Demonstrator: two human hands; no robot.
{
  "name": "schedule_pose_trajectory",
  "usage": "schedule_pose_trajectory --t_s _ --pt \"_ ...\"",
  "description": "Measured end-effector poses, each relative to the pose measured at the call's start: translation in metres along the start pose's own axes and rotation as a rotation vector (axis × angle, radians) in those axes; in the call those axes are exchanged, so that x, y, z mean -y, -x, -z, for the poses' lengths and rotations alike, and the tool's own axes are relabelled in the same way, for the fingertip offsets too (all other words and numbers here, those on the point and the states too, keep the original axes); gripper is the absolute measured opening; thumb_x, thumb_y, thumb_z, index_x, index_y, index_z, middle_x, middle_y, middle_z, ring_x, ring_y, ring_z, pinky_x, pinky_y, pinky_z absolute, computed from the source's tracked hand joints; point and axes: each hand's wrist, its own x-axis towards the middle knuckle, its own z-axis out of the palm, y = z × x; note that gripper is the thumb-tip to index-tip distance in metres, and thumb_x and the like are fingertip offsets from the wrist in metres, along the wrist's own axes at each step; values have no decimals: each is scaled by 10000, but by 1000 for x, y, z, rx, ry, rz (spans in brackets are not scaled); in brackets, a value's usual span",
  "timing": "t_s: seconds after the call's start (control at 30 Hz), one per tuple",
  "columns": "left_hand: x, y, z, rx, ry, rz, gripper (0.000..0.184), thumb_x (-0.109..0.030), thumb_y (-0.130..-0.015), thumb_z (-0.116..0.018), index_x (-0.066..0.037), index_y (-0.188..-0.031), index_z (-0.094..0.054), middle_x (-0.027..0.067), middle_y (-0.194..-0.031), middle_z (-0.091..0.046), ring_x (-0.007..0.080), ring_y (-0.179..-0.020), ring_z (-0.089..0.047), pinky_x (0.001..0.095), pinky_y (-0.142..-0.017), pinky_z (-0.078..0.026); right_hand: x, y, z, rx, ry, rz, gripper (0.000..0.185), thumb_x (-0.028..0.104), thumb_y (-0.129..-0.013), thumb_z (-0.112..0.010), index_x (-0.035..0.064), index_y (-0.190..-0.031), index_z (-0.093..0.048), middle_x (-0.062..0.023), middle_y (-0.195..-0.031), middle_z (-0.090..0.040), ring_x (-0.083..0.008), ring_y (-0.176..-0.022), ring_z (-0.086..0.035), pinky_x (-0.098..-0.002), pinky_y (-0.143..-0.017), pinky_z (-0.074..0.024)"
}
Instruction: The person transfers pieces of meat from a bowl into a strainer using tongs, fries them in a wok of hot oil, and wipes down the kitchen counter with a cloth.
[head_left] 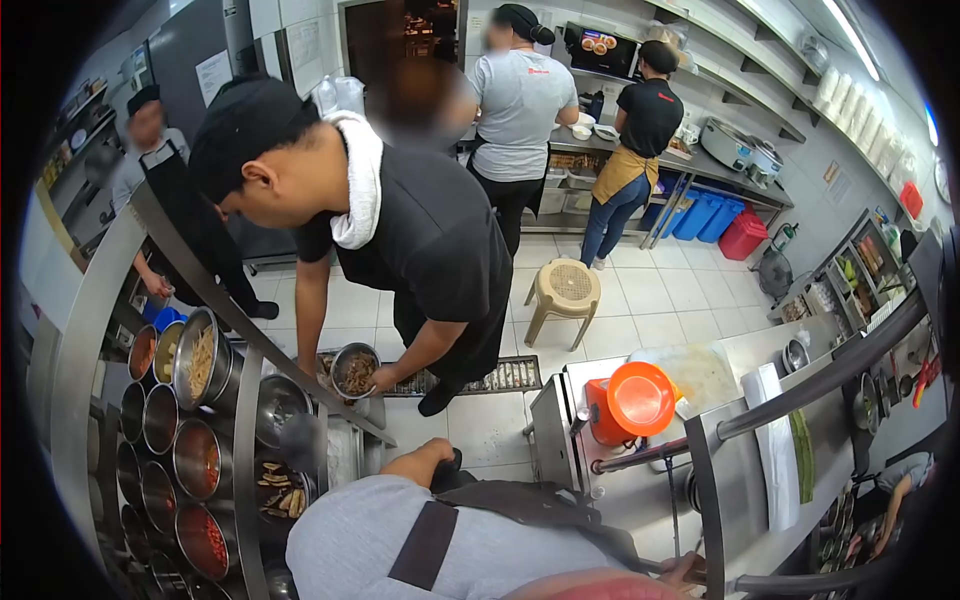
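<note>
At the bottom, a grey-sleeved arm ends in what looks like my left hand [437, 451], beside a dark object and a black apron [530, 502]; its fingers are hard to make out. My right hand [682, 570] shows partly at the lower right, close to a thin dark rod and metal rail; its grip is unclear. On the steel counter [655, 500] ahead of it stands an orange scale [603, 412] with a round orange pan [641, 398]. To the left, a co-worker in black bends over, one hand on a steel bowl [355, 371] of brown food pieces.
Steel pots [197, 458] of chopped ingredients line the left rack, behind metal posts [247, 440]. A beige plastic stool [566, 287] stands on the tiled floor near a drain grate [505, 375]. Several other people work farther back. A cutting board [690, 373] lies on the right counter.
</note>
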Motion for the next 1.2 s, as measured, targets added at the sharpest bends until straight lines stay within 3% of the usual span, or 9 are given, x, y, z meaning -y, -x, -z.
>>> schedule_pose_trajectory --t_s 0.2,0.3,0.4,0.47,0.53,0.6,0.83,1.0,1.2 --pt "13 18 -54 91 17 81 360 -190 -665 -578 -61 -984 -684 175 -1085 -631 307 -1024 -606 385 -854 -483 -34 -28 4 296 -154 -98 232 232 -859 -640 37 -806 -525 -79 -744 -569 -202 -703 -525 -373 -673 -422" --pt "10 35 -59 127 15 50 386 -174 -663 -563 -53 -1012 -673 182 -1119 -614 317 -1046 -593 381 -875 -475 70 26 7 73 -215 2 247 229 -848 -648 18 -769 -547 -60 -653 -565 -211 -628 -522 -378 -649 -419" --pt "9 46 -62 100 -37 12 386 -174 -666 -552 -56 -1013 -673 190 -1128 -605 326 -1052 -587 377 -891 -468 40 -2 18 250 209 -29 246 241 -842 -655 13 -804 -568 -94 -716 -599 -221 -658 -534 -398 -671 -423" --pt "15 43 -72 107 -12 49 390 -201 -681 -553 -53 -1022 -669 196 -1139 -596 329 -1066 -577 380 -899 -463 8 -6 5 202 10 -39 269 285 -852 -638 34 -920 -570 -128 -817 -613 -235 -727 -539 -407 -726 -420" --pt "13 48 -72 96 60 68 385 -221 -691 -556 -49 -1016 -671 198 -1146 -591 327 -1080 -569 384 -906 -459 -10 -13 1 185 -344 100 230 118 -841 -624 -22 -986 -511 -67 -646 -541 -136 -512 -482 -283 -469 -378" --pt "12 49 -72 134 40 64 380 -228 -697 -551 -50 -1009 -674 198 -1155 -586 326 -1090 -563 381 -904 -459 39 14 0 100 -423 68 255 146 -846 -627 -30 -990 -510 -45 -571 -500 -130 -495 -471 -276 -476 -370" --pt "15 28 -77 100 -52 -42 311 -207 -701 -518 -55 -901 -701 185 -1043 -635 316 -986 -616 379 -829 -491 45 21 -7 128 -461 54 156 79 -852 -598 -1 -882 -467 -65 -668 -477 -132 -472 -436 -266 -445 -355" --pt "11 27 -68 198 -367 -122 377 -228 -717 -514 -70 -1019 -675 188 -1145 -593 303 -1073 -576 370 -891 -461 68 30 -2 53 -483 54 138 -10 -841 -566 7 -884 -436 -74 -694 -446 -138 -445 -427 -278 -427 -367" --pt "-13 13 -38 292 -299 -109 373 -209 -716 -511 -53 -1014 -672 198 -1135 -595 328 -1070 -572 367 -888 -463 45 27 2 53 -269 -1 156 92 -883 -577 33 -963 -457 -47 -704 -476 -134 -541 -469 -267 -503 -385"
